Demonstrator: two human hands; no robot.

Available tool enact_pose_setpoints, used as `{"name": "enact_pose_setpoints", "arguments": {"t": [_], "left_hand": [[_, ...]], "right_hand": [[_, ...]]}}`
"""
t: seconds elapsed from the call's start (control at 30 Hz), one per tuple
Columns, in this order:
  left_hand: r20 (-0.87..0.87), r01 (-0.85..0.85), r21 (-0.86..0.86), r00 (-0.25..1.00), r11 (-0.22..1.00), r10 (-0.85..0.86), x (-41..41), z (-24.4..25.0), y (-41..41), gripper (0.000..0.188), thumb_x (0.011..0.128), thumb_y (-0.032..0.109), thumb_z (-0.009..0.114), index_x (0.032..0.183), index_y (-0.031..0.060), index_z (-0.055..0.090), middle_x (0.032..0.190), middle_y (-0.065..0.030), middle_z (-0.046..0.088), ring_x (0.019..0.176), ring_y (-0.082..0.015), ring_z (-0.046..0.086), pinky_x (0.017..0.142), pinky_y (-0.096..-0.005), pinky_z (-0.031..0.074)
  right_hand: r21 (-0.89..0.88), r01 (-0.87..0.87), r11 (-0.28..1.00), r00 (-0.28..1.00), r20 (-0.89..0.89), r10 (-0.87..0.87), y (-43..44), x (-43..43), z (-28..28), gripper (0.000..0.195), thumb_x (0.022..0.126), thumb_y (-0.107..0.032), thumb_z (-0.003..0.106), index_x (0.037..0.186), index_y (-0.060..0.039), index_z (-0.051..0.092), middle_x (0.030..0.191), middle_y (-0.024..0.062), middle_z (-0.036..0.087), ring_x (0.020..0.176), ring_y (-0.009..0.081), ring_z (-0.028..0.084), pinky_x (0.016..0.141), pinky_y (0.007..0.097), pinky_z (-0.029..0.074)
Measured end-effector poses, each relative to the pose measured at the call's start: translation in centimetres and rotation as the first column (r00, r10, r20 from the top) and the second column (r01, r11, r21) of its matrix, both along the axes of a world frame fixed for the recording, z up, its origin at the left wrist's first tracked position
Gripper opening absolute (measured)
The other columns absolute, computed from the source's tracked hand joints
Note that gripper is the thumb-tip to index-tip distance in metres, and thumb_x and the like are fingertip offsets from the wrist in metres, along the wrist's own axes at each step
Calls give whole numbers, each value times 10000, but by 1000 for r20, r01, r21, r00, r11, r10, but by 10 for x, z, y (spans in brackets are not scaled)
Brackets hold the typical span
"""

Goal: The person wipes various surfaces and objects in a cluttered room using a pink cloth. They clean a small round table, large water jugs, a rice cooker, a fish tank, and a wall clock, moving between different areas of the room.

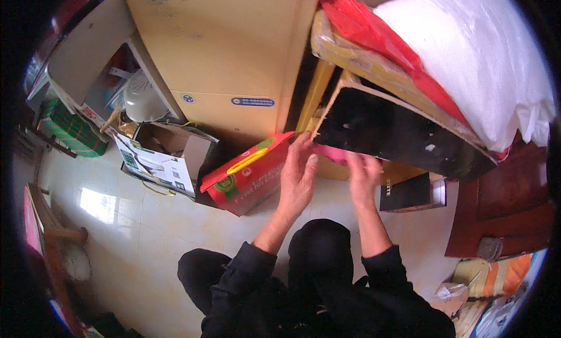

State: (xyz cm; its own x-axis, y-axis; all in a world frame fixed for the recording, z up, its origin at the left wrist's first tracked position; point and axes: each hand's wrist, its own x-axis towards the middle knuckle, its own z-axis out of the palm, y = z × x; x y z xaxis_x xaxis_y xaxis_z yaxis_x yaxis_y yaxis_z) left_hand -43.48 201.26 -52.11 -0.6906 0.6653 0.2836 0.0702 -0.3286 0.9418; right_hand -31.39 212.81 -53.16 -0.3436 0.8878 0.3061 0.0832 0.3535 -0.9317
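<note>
A black panel with pale wooden edges [385, 123], probably the underside of a drawer, slants out from beneath a tape-covered yellow tabletop [377, 57]. My left hand [299, 173] is at the panel's left corner, fingertips against or just beside its edge. Under the lower edge is my right hand [364, 178], blurred, with its fingertips partly out of sight. Something pink [329, 154] shows between the two hands; whether either one grips it is unclear. Just left of my left hand, a red gift box with a yellow handle [245, 176] leans at a tilt.
A large cardboard carton [228, 44] stands behind. To the left are an opened box [171, 162], a green box [72, 127] and a pale bowl [142, 97]. A black box [407, 193] lies by reddish-brown wooden furniture [495, 206]. White sacking [464, 53] covers the tabletop.
</note>
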Motion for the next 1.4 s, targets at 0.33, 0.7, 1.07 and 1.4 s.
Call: {"name": "enact_pose_setpoints", "arguments": {"t": [0.33,0.7,1.07,1.4], "left_hand": [[269,-30,69,963,997,11,-1,-25,-14,457,1017,245,562,1416,55,445,1265,-123,589,1209,-195,542,1026,-339,433],[204,-247,-80,944,966,259,-44,57,-29,309,1004,229,568,1208,3,621,1022,-133,696,942,-162,654,852,-325,520],[-162,-192,-144,972,971,168,-60,-12,64,414,1021,253,492,1359,14,485,1267,-199,558,1201,-339,539,1038,-400,418],[248,184,356,927,916,-282,-91,100,59,208,980,120,561,1171,42,579,846,-34,552,756,-121,525,660,-282,470]], "right_hand": [[30,-121,992,982,153,115,-1,-24,17,333,997,-247,554,1191,20,600,1072,136,653,800,228,652,740,367,519],[156,-507,848,822,385,420,-50,-24,77,183,882,-152,704,974,5,686,887,83,670,788,172,623,736,312,504],[-118,-424,898,852,283,440,-50,-8,34,207,993,-185,595,1001,13,655,872,36,645,672,112,589,660,274,521],[-313,-460,831,767,333,549,-37,-55,13,218,996,-198,548,958,-10,652,819,51,642,636,121,590,606,273,488]]}}
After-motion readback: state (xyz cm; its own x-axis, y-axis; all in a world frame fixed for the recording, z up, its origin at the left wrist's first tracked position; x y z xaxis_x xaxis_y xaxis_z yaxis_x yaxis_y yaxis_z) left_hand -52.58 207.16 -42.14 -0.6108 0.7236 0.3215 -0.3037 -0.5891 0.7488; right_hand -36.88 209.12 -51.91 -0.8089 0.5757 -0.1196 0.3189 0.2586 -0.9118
